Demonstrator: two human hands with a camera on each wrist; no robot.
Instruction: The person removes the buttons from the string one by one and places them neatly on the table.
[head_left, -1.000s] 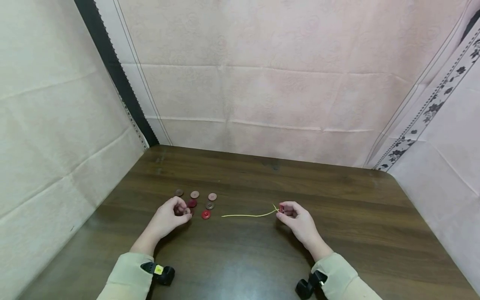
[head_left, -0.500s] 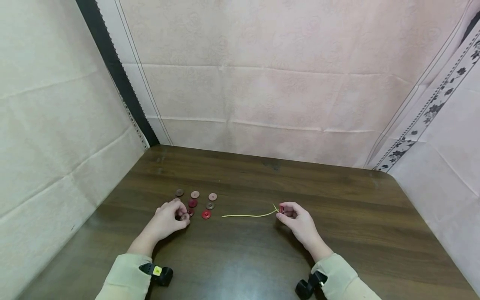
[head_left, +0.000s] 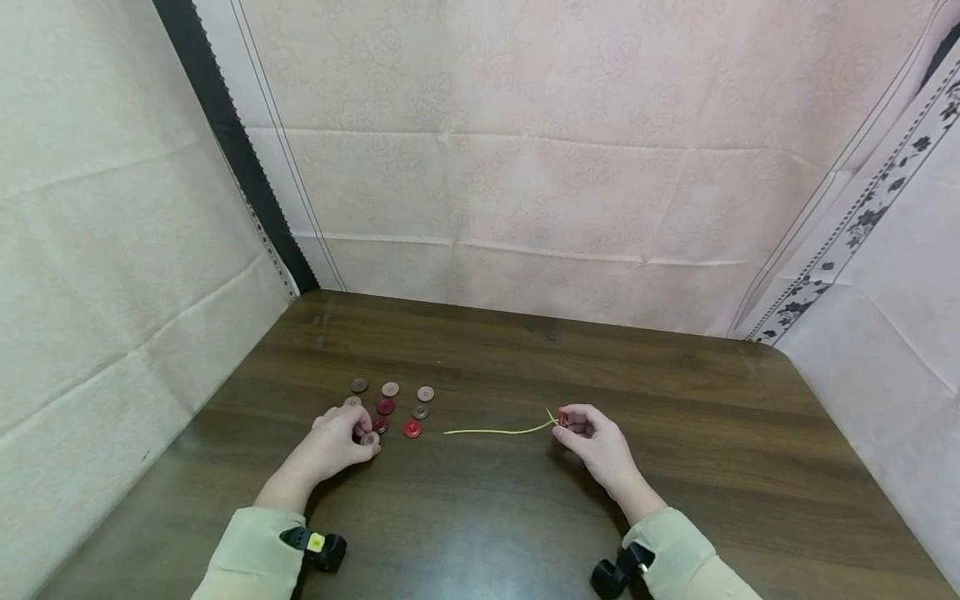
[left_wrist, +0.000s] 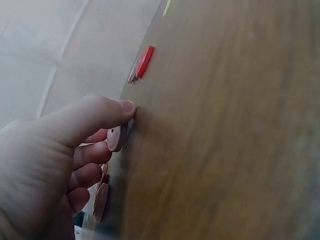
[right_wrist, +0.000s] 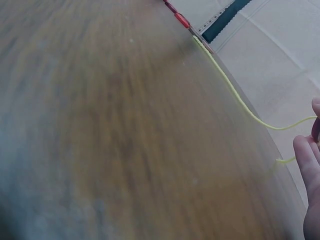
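Note:
My left hand [head_left: 337, 439] is at the left, thumb and fingertips gripping a pinkish button [left_wrist: 116, 137]. Whether that button touches the table is hard to tell. Just beyond the fingers lie a dark red button [head_left: 380, 425], another dark red one [head_left: 386, 406] and a pink button [head_left: 352, 402], partly hidden by the hand. Over on the right, my right hand [head_left: 597, 446] pinches a red button [head_left: 563, 418] on edge with a yellow cord [head_left: 498, 432] at it. The cord's long end trails left along the table; its short end sticks up by the fingertips.
More loose buttons lie flat: a brown one [head_left: 359, 385], two pink ones, a grey-brown one [head_left: 421, 411] and a bright red one [head_left: 412, 428]. The brown wooden table [head_left: 480, 500] is bordered by pale cloth [head_left: 525, 192] at the back and sides.
My left hand has drawn slightly left and nearer with the pinkish button, uncovering a dark red button and part of a pink one. The right hand and cord have stayed put.

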